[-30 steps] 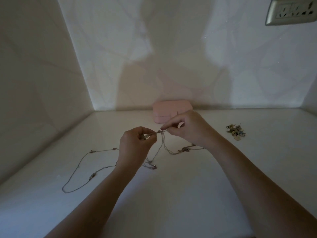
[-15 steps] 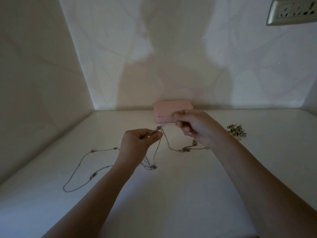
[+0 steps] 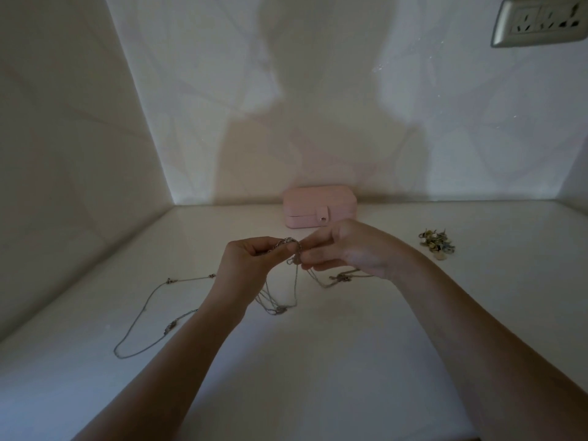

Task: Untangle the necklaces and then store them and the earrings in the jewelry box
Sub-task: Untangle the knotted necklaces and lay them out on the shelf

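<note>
Thin silver necklaces (image 3: 280, 297) are tangled together above the white counter (image 3: 318, 361). My left hand (image 3: 251, 259) pinches a bunched knot of chain between thumb and fingers. My right hand (image 3: 346, 249) pinches the same knot from the right, its fingertips almost against the left hand's. Loops hang down from the knot to the counter. One long strand with small beads (image 3: 152, 316) trails off to the left, and another runs under my right wrist. A closed pink jewelry box (image 3: 318, 206) stands against the back wall. A small heap of earrings (image 3: 437, 241) lies at the right.
Pale walls close the counter in at the left and the back. A wall socket (image 3: 541, 20) sits high at the upper right. The counter's front edge runs along the bottom of the view.
My right hand had lifted back toward the box, then came down and left again to meet my left hand at the knot. The left hand stayed put.
</note>
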`<state>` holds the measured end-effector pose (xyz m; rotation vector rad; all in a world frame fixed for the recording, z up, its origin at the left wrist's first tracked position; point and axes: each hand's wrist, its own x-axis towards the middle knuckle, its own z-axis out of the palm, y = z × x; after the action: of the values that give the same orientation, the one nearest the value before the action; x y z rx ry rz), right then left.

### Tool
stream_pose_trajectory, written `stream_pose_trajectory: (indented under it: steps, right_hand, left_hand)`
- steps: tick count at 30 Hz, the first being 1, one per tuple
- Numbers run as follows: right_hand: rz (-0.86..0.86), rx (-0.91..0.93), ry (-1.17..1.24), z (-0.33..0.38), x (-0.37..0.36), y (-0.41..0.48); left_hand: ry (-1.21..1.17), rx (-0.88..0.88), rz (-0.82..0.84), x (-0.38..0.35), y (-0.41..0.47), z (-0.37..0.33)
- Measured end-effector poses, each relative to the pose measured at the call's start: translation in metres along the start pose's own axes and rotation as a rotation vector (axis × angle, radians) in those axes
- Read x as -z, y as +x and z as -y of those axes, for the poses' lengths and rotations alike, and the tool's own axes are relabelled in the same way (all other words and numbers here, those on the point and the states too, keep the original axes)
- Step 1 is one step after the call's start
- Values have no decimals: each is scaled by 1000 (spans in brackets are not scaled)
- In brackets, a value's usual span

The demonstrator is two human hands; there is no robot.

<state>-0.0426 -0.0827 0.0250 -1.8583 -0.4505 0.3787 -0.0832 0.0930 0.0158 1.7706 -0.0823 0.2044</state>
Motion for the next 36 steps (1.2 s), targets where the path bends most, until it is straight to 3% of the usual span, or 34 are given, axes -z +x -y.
stream_pose_trajectory:
  steps: [3,8,13,19,32,36]
  right_hand:
    - [-17,11,-24,1,-6,-1]
    - [-186,38,-112,1,-9,0]
    - [-48,-21,-43,2,-9,-3]
    - [-75,33,75,3,-6,-2]
    - [-198,19,100,4,2,-3]
    - [-153,-1,283,6,1,0]
  left_hand:
    - [-17,8,11,0,-1,-1]
    - [-55,36,-8,1,1,-1]
    - [-69,30,6,0,1,-1]
    - [-61,19,14,0,0,-2]
    - [-28,32,-26,1,0,-2]
    - [34,36,-34,-1,-2,0]
